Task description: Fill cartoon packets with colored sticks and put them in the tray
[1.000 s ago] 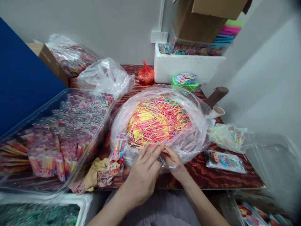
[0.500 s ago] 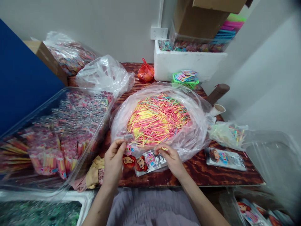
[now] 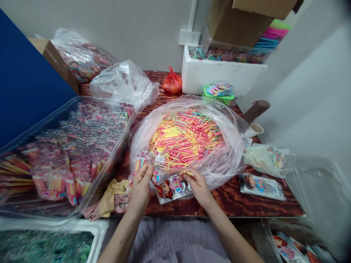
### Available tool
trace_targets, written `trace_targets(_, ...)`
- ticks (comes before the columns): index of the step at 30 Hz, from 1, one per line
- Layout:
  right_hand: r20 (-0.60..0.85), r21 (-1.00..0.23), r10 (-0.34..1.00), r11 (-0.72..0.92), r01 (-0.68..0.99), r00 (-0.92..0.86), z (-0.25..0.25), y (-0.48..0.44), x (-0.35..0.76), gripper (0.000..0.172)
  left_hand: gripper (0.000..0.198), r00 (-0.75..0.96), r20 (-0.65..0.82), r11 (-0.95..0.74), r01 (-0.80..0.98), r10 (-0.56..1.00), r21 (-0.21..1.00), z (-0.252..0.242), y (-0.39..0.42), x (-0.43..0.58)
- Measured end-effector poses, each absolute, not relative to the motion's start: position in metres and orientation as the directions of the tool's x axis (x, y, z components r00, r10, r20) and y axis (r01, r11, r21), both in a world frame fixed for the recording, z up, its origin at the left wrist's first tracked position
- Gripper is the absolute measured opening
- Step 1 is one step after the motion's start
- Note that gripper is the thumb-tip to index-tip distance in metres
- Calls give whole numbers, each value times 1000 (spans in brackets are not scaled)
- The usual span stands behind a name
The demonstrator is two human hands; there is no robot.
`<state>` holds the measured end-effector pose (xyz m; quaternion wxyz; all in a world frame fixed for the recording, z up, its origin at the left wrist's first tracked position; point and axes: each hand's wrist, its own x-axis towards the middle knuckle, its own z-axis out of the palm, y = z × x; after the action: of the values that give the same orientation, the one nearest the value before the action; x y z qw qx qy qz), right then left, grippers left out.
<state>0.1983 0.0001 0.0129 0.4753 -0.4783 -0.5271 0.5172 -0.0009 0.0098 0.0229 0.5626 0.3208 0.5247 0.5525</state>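
Note:
My left hand [image 3: 141, 188] is closed on a small printed packet [image 3: 141, 160], with coloured sticks showing through its clear part above the fingers. My right hand [image 3: 197, 186] is closed round a small bunch of thin sticks [image 3: 189, 174], whose ends show at the fingertips. Between the hands, flat printed pouches [image 3: 167, 190] with a red-haired cartoon figure lie at the table's front. Just beyond them, a large open plastic bag [image 3: 230, 146] holds a heap of pink, yellow and green sticks [image 3: 186, 137].
At left stands a clear tub [image 3: 109, 160] of filled packets, with cloths [image 3: 112, 197] beside it. Behind are a red bag [image 3: 172, 83], a green basket [image 3: 219, 98] and a white foam box [image 3: 219, 75]. Rightward are a paper cup [image 3: 255, 129] and a silver pouch stack [image 3: 261, 187].
My left hand has moved slightly right, and the packet it holds now stands up with sticks visible in it. My right hand has hardly moved, still closed on its sticks.

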Motion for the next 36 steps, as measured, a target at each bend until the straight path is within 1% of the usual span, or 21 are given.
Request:
trace_targets(3,-3,-1000,997,-3,3,-82,11,1,196,13,33,-143,-252,221,-202,957,954,16,9,-1)
trace_targets(5,-9,-1000,996,-8,10,-86,10,1,196,14,30,-117,-268,241,-200,956,950,16,9,-1)
trace_targets(8,-13,-1000,996,-11,27,-92,9,1,195,14,32,-96,-290,251,-295,952,922,20,9,0)
trace_targets(10,-17,-999,996,-14,33,-92,8,1,195,14,28,-99,-312,260,-352,945,899,24,10,0)
trace_targets(12,-18,-999,995,-15,37,-93,7,0,194,14,26,-113,-335,268,-389,936,881,26,11,1)
trace_targets(15,-17,-999,995,-14,37,-99,6,-1,193,14,30,-128,-353,264,-445,927,856,24,12,5)
trace_targets(17,-21,-999,995,-18,28,-100,5,-2,193,14,32,-136,-353,260,-448,926,855,20,12,8)
trace_targets(20,-27,-999,995,-24,29,-98,3,-2,194,13,32,-116,-338,271,-388,934,881,13,10,10)
trace_targets(23,-35,-999,995,-32,39,-93,0,-3,196,14,27,-81,-311,273,-307,947,912,13,8,8)
trace_targets(32,-40,-998,995,-35,54,-91,-2,-2,195,16,26,-168,-250,216,-197,953,956,22,10,-1)
trace_targets(36,-54,-997,994,-49,54,-95,-3,-2,194,17,26,-162,-201,192,-69,966,979,21,6,2)
